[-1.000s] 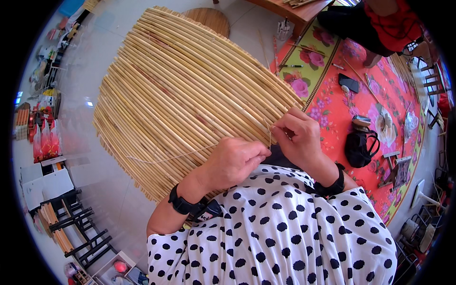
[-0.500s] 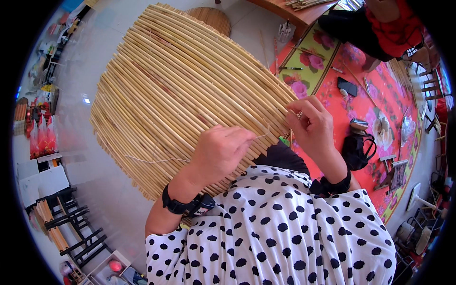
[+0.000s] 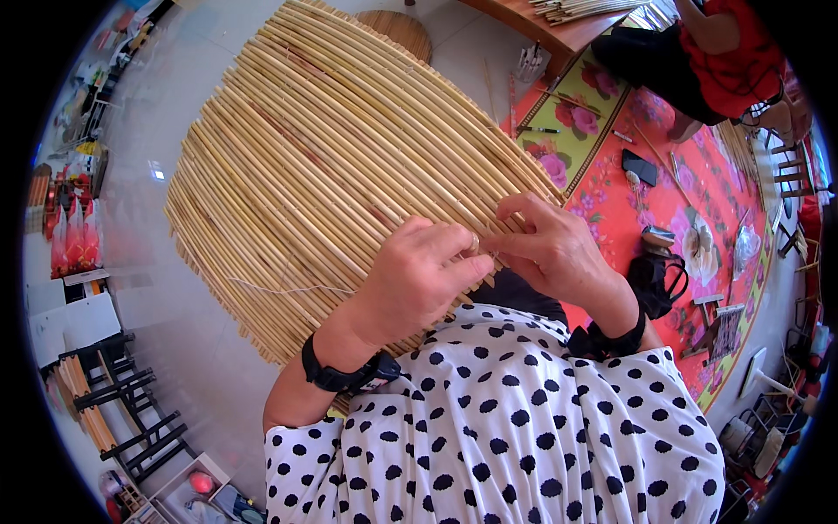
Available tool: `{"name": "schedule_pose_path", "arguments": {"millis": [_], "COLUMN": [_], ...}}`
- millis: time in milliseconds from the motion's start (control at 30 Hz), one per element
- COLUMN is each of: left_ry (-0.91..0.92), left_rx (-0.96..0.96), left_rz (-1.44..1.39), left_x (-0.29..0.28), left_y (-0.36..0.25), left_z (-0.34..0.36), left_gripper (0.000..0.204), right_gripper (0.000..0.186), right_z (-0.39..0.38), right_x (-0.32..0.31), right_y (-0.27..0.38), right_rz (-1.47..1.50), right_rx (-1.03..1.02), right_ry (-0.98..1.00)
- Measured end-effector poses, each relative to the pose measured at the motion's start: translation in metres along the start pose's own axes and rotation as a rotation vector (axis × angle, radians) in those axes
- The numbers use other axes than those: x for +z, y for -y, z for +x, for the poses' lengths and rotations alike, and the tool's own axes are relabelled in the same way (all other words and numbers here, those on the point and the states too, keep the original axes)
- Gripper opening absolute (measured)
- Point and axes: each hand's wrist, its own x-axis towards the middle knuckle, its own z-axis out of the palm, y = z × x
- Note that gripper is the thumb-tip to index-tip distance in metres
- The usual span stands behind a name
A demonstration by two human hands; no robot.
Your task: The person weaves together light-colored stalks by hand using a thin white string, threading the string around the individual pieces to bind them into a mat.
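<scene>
A large mat of pale yellow reed rods (image 3: 332, 148) lies in front of me, rows of thin thread crossing it. A white string (image 3: 288, 293) trails over its lower left part. My left hand (image 3: 419, 271) is at the mat's lower right edge, fingers pinched on the string. Just right of it, my right hand (image 3: 546, 244) rests on the outer rods, index finger bent and thumb and fingertips meeting my left fingers at the string. A dark strap circles each of my wrists.
A wooden table (image 3: 497, 13) with loose rods stands at the top. A person (image 3: 729, 48) in red and black is at the top right, on a pink floral mat (image 3: 672, 201) holding a phone (image 3: 639, 166) and black bag (image 3: 655, 284). Black folded racks (image 3: 131, 410) lie left.
My hands separated, the left drawing string leftward and the right moving up the edge, then came together again. The reed mat has shifted slightly.
</scene>
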Motion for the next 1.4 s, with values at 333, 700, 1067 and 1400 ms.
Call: {"name": "schedule_pose_path", "arguments": {"millis": [333, 700, 1067, 1400], "left_ry": [-0.006, -0.037, -0.047, -0.026], "left_rx": [-0.139, -0.202, -0.135, -0.158], "left_rz": [0.039, 0.077, 0.074, 0.095], "left_x": [-0.008, -0.009, -0.013, -0.013], "left_y": [0.001, 0.000, -0.001, 0.001], "left_z": [-0.004, -0.004, 0.001, 0.000], "left_gripper": [0.020, 0.022, 0.022, 0.020], "right_gripper": [0.013, 0.016, 0.018, 0.011], "right_z": [-0.001, -0.005, 0.004, -0.002], "right_x": [0.005, -0.001, 0.009, -0.011], "right_y": [-0.008, -0.010, 0.002, -0.007], "right_rz": [0.112, 0.033, 0.023, 0.005], "right_rx": [-0.030, 0.105, -0.047, 0.039], "right_ry": [-0.114, -0.175, -0.052, -0.027]}}
